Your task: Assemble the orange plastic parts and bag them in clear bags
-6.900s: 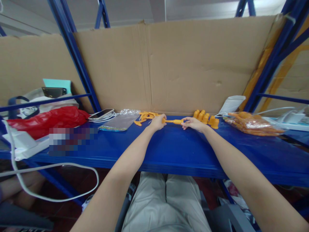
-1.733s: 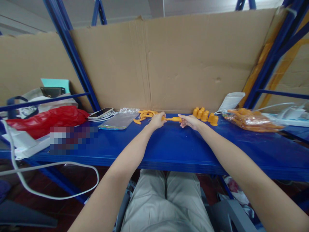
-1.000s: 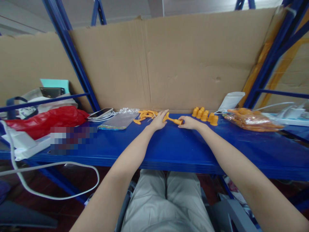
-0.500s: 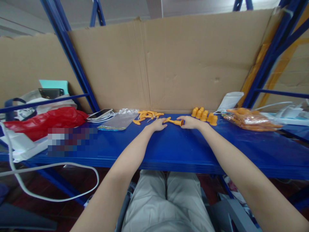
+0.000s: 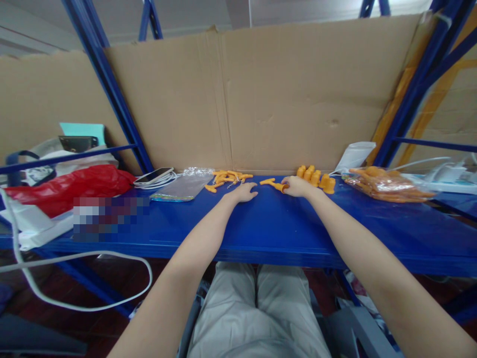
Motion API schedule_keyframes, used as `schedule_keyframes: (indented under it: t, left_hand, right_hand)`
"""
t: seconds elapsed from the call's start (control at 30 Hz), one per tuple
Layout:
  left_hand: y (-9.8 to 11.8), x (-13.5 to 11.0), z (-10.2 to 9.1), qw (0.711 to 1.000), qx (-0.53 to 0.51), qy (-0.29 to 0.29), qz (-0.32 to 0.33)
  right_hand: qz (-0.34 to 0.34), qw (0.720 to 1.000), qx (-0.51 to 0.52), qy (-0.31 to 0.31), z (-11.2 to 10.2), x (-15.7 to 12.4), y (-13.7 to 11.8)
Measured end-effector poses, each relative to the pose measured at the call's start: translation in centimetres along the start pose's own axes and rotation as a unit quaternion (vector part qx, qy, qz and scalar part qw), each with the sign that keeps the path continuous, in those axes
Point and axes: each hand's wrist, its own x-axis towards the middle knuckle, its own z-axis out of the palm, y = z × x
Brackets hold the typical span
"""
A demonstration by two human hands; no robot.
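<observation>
My right hand (image 5: 295, 186) closes on the cup-shaped end of an orange corkscrew (image 5: 275, 185), just above or on the blue shelf (image 5: 274, 226). The corkscrew's T-shaped handle points left, toward my left hand. With fingers apart and nothing in them, my left hand (image 5: 245, 192) rests at the shelf, a short gap away from that handle. Behind and left of it lies a pile of orange T-handles with metal spirals (image 5: 225, 177). Several orange cup-shaped pieces (image 5: 315, 178) stand upright just beyond my right hand. Part of the corkscrew's cup is hidden by my fingers.
A clear plastic bag (image 5: 184, 186) and a phone on a coiled white cable (image 5: 156, 176) lie to the left, near a red bag (image 5: 74, 186). At the right sits a bag of orange parts (image 5: 387, 184). A cardboard sheet (image 5: 290, 99) closes the back.
My right hand has shifted slightly right with the corkscrew, and its handle has moved away from my left hand. The left hand stays in nearly the same place.
</observation>
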Motion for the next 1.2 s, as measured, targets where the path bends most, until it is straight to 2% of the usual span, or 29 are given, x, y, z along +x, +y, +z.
schedule_keyframes:
  t: [0.17,0.37,0.67,0.83,1.0,1.07,1.2]
  left_hand:
    - [-0.3,0.1,0.1,1.0,-0.002,0.002,0.002]
    - [-0.6,0.3,0.2,1.0,-0.002,0.007,0.01]
    - [-0.4,0.3,0.2,1.0,-0.004,0.005,0.005]
    - [-0.6,0.4,0.3,1.0,-0.006,0.006,0.007]
    - [-0.6,0.3,0.2,1.0,-0.001,0.001,0.006]
    - [-0.5,0.2,0.2,1.0,0.004,-0.003,0.003]
    - [-0.3,0.2,0.2,1.0,0.008,-0.01,-0.002]
  right_hand:
    - [0.068,0.997,-0.013,0.023,0.4,0.2,1.6]
    - [0.072,0.996,-0.007,0.052,1.4,0.9,3.7]
    - [0.098,0.993,-0.007,0.058,1.3,0.8,3.9]
    - [0.085,0.992,0.014,0.089,1.9,1.5,4.6]
    - [0.121,0.987,0.02,0.101,0.7,0.8,4.1]
    - [0.137,0.981,0.002,0.138,0.0,0.3,3.8]
    - [0.172,0.949,-0.024,0.263,-0.5,-0.3,4.1]
